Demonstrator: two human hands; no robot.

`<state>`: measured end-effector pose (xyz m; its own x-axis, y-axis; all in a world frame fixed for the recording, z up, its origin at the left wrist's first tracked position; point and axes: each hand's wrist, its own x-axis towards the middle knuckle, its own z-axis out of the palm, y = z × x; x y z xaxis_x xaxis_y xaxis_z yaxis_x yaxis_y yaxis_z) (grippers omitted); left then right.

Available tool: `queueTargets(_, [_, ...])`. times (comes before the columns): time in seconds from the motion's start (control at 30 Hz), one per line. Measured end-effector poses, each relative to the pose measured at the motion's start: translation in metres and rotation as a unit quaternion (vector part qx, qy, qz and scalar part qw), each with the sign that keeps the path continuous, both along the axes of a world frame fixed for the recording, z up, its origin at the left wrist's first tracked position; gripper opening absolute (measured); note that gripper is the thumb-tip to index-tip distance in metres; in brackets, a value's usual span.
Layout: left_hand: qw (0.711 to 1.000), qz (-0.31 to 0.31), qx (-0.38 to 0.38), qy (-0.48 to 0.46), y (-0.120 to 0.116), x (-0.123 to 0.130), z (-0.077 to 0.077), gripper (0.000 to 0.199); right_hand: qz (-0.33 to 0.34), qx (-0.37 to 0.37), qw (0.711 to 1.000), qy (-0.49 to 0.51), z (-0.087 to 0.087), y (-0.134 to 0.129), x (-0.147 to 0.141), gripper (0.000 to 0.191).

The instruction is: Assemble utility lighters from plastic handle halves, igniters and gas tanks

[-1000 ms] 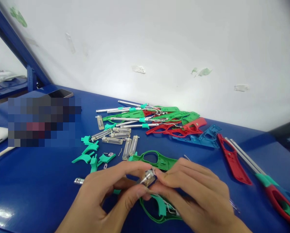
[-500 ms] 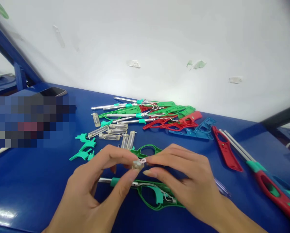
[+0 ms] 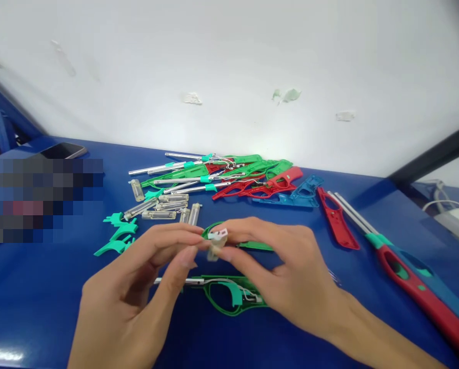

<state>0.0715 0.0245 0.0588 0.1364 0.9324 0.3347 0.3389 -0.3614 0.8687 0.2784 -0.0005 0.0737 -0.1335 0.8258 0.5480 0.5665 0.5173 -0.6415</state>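
Observation:
My right hand (image 3: 279, 256) pinches a small clear lighter fuel tank (image 3: 214, 253) between thumb and fingers. A white plastic clip (image 3: 218, 234) sits at the top of the tank. My left hand (image 3: 148, 277) is closed, its fingertips against the tank's left side; its exact grip is partly hidden. Below both hands lies an open green lighter handle half (image 3: 223, 311). In it are a metal tube (image 3: 183, 281), a teal trigger (image 3: 235, 293) and white wires. Another green handle half (image 3: 256, 246) is partly covered by my right hand.
Several clear fuel tanks (image 3: 159, 215) and teal triggers (image 3: 116, 246) lie to the left. Behind is a pile of green, red and blue handle halves (image 3: 286, 199) with metal tubes. Two long lighters (image 3: 410, 287) and a red half (image 3: 340, 230) lie right. A phone (image 3: 63, 151) is back left.
The tank has turned more upright, and its white clip now faces up. My right hand has taken hold of the tank; my left thumb has drawn back left. The view has shifted right.

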Motion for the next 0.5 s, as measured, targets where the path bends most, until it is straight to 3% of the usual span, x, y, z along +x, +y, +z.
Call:
queueTargets(0.1, [0.996, -0.002, 0.049, 0.079, 0.002, -0.008, -0.003, 0.013, -0.021, -0.017, 0.999, 0.034, 0.009, 0.0, 0.012, 0.012])
queueTargets(0.2, [0.973, -0.109, 0.119, 0.166, 0.009, -0.011, 0.005, 0.022, -0.017, -0.056, 0.994, 0.093, 0.017, -0.002, 0.028, 0.009])
queueTargets(0.33, [0.897, -0.291, 0.208, 0.259, 0.023, 0.001, 0.021, 0.028, 0.002, -0.15, 0.979, 0.137, 0.022, -0.01, 0.049, 0.01])
queueTargets(0.5, [0.791, -0.388, 0.245, 0.403, 0.033, 0.025, 0.026, 0.032, 0.031, -0.217, 0.967, 0.131, 0.016, -0.023, 0.069, 0.016])
